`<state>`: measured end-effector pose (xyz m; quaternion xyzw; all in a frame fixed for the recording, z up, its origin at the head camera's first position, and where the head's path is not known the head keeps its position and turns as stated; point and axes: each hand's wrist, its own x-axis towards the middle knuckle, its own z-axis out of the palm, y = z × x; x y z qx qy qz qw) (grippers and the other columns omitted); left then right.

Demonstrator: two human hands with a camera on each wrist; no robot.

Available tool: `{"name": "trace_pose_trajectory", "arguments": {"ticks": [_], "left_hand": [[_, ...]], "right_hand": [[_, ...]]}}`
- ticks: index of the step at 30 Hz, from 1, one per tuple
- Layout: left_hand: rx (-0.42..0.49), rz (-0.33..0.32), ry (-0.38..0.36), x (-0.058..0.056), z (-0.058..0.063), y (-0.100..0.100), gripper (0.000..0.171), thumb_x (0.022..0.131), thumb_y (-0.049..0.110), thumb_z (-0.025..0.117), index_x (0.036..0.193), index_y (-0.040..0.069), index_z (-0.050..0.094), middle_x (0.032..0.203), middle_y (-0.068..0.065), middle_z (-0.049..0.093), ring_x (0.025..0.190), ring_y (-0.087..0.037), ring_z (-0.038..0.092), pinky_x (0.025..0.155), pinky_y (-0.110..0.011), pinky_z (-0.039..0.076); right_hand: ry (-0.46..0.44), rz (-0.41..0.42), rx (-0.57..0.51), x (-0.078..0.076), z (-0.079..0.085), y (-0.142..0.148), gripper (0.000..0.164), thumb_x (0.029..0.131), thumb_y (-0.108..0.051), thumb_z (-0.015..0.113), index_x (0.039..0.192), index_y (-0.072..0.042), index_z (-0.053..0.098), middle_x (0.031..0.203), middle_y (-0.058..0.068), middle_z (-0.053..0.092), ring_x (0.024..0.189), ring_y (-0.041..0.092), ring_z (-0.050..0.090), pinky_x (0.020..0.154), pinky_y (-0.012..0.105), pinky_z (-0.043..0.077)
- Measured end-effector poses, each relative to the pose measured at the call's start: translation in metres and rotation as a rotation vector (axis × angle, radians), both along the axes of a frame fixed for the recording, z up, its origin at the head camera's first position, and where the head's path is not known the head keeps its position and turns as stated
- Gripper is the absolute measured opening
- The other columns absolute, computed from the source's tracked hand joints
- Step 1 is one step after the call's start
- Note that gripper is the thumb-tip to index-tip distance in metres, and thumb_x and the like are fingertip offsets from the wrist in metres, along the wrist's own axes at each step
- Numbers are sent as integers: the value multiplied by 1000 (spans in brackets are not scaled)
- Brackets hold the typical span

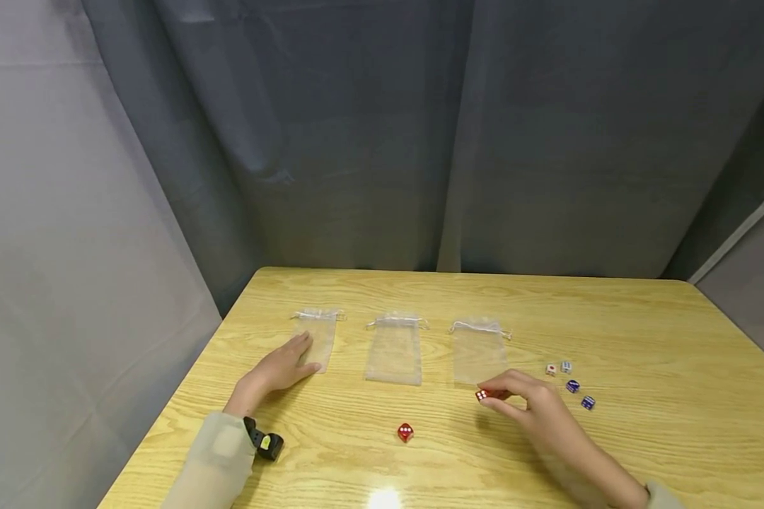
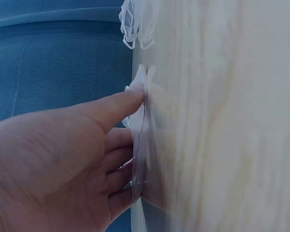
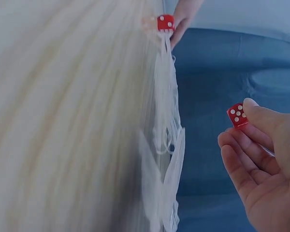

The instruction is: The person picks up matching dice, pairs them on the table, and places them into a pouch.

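Note:
My right hand [image 1: 531, 403] pinches a red die [image 3: 237, 115] with white pips between thumb and fingertips, raised over the table near the lower edge of the right sheer drawstring bag [image 1: 479, 353]. A second red die [image 1: 405, 432] lies on the table between my hands. My left hand [image 1: 286, 366] rests with fingers extended on the left sheer bag [image 1: 321, 339], the thumb near its lower edge. The middle sheer bag [image 1: 393, 353] lies flat between the other two. All three bags have white drawstrings at their far ends.
Right of my right hand lie two white dice, one with a red pip [image 1: 550, 369] and one beside it [image 1: 566, 367], and two dark blue dice [image 1: 573, 386]. A grey curtain [image 1: 356, 141] hangs behind the wooden table [image 1: 643, 339]. A black wrist device [image 1: 269, 444] sits at my left sleeve.

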<state>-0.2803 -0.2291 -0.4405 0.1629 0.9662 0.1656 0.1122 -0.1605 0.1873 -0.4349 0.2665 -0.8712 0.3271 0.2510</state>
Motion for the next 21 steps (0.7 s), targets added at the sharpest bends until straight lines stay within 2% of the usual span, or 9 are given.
{"name": "trace_pose_trajectory", "arguments": {"ticks": [5, 17, 21], "left_hand": [[2, 5, 5, 1, 2, 2, 68, 101, 35, 53, 153, -2, 27, 161, -22, 22, 150, -39, 21, 122, -54, 23], [-6, 7, 11, -1, -1, 7, 69, 101, 36, 53, 153, -1, 27, 161, -21, 23, 150, -38, 22, 123, -52, 23], [-7, 7, 25, -1, -2, 8, 69, 101, 36, 53, 153, -1, 28, 161, -20, 24, 150, -37, 23, 123, -51, 23]], "right_hand": [[22, 83, -22, -2, 2, -12, 25, 74, -2, 80, 96, -13, 75, 87, -8, 72, 76, 1, 65, 67, 12, 53], [-67, 169, -10, -3, 0, -32, 16, 80, -9, 77, 96, -12, 75, 90, -7, 73, 79, 5, 67, 69, 21, 58], [-54, 201, -11, -3, -1, -35, 17, 79, -6, 78, 95, -10, 75, 89, -6, 72, 78, 6, 67, 68, 21, 58]]}}
